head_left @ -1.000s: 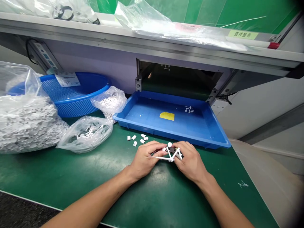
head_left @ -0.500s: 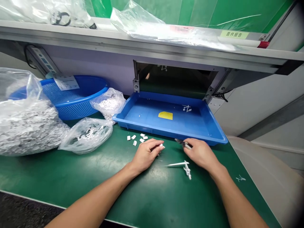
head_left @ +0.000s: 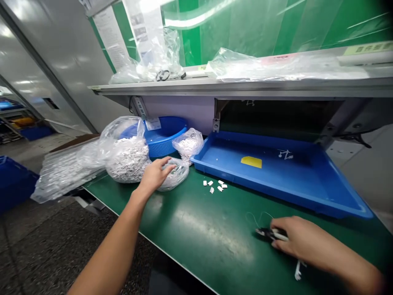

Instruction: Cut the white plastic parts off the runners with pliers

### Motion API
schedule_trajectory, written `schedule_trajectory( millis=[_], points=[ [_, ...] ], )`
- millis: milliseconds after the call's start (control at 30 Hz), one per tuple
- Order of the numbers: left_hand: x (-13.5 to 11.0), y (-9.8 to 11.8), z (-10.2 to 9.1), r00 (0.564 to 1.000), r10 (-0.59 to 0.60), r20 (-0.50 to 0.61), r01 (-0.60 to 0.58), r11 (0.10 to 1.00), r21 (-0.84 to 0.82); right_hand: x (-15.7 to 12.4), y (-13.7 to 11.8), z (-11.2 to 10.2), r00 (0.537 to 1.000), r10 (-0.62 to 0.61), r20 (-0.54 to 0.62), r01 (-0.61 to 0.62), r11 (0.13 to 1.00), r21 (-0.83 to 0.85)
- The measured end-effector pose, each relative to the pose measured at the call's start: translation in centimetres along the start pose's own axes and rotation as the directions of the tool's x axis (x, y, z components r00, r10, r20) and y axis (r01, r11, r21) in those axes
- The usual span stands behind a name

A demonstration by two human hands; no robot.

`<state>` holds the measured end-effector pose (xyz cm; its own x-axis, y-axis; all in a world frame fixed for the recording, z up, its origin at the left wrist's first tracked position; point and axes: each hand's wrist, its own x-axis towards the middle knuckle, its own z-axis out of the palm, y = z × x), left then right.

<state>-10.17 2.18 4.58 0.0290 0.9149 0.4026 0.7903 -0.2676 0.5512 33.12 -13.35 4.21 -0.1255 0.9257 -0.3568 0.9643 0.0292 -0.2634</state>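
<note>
Over the small clear plastic bag [head_left: 181, 176] of white parts is my left hand [head_left: 153, 175], with thumb and index finger apart and nothing visible between them. Whether it touches the bag, I cannot tell. My right hand [head_left: 294, 237] is closed on a pair of side cutters [head_left: 265, 233], whose dark jaws point left just above the green bench. A white plastic sprue piece [head_left: 297, 271] lies partly hidden beneath the right wrist. Several small white plastic parts [head_left: 211, 190] lie loose between my hands, near the blue tray.
A shallow blue tray [head_left: 276, 200] holds a yellow label [head_left: 251, 162] and a white sprue [head_left: 285, 154]. To the left stand a large bag of white parts [head_left: 129, 159], a smaller bag [head_left: 188, 145] and a blue basket [head_left: 164, 141]. A shelf [head_left: 196, 88] overhangs the bench.
My left hand has gone from beside the loose parts to the small bag at left, and the white part it held is no longer seen. The right hand still holds the cutters; the view has turned left.
</note>
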Motion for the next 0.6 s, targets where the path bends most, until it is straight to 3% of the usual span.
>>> schedule_trajectory(
  millis=[67,133,167,233,300,333,367,433,500,600],
  points=[
    [-0.8,0.6,0.5,0.99,-0.013,-0.137,-0.006,0.991,-0.133,0.4,-1.1,-0.4,0.995,-0.035,0.091,0.032,0.999,0.039],
    [-2.2,3.0,1.8,0.973,-0.104,-0.208,0.031,0.945,-0.327,0.8,-1.8,-1.1,0.996,-0.08,0.05,0.071,0.985,0.159],
    [-3.0,4.6,2.6,0.982,-0.133,-0.133,0.067,0.908,-0.413,1.0,-2.1,-1.5,0.995,-0.098,-0.009,0.097,0.959,0.267],
    [-4.9,8.2,4.5,0.98,-0.034,0.198,0.134,0.845,-0.518,1.4,-2.2,-2.1,0.988,-0.067,-0.141,0.131,0.847,0.515],
    [-7.0,11.8,6.5,0.844,0.208,0.495,0.134,0.811,-0.569,1.7,-2.1,-2.3,0.974,0.0,-0.227,0.162,0.701,0.695],
    [-8.1,13.6,7.5,0.772,0.296,0.562,0.13,0.792,-0.596,1.8,-2.1,-2.2,0.97,0.021,-0.243,0.173,0.643,0.746],
    [-9.0,15.2,8.5,0.73,0.341,0.592,0.145,0.769,-0.622,1.8,-2.1,-2.0,0.967,0.032,-0.252,0.182,0.605,0.775],
    [-10.5,17.8,10.3,0.693,0.352,0.629,0.238,0.712,-0.66,1.9,-2.3,-1.6,0.955,0.055,-0.291,0.204,0.592,0.78],
    [-11.4,19.6,11.6,0.675,0.34,0.655,0.316,0.669,-0.673,1.9,-2.7,-1.1,0.928,0.101,-0.358,0.221,0.624,0.749],
    [-11.9,21.0,12.3,0.68,0.38,0.628,0.257,0.678,-0.688,2.0,-3.3,-0.4,0.896,0.162,-0.414,0.213,0.66,0.72]
  ],
)
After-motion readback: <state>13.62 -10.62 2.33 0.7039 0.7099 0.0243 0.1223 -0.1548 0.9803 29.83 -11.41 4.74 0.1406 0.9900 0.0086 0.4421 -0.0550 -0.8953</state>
